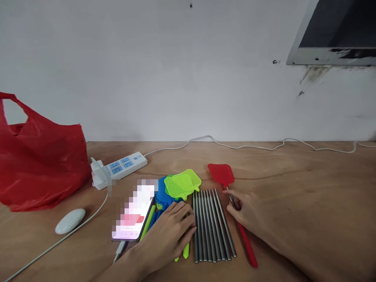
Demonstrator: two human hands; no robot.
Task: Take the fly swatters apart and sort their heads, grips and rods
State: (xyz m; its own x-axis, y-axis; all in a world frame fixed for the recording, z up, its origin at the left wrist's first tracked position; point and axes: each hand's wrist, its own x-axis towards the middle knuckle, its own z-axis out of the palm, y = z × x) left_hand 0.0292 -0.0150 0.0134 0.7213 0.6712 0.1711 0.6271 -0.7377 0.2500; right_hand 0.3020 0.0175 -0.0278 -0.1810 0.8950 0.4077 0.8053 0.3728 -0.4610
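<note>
My left hand [170,231] lies flat, fingers stretched out, on the handles of a pile of green and blue fly swatters [179,186]. Its fingertips touch the left side of a row of several steel rods [213,227] lying side by side. My right hand [249,213] rests on the wooden table to the right of the rods. Its fingers pinch the thin metal shaft of a red fly swatter [221,174], whose red handle [248,248] runs out under the hand toward the table's front.
A phone [133,215] on a cable lies left of the swatters. A white power strip [119,168], a white mouse [70,220] and a red plastic bag [38,160] sit further left. A white cord [264,147] runs along the wall. A monitor corner [337,35] hangs upper right.
</note>
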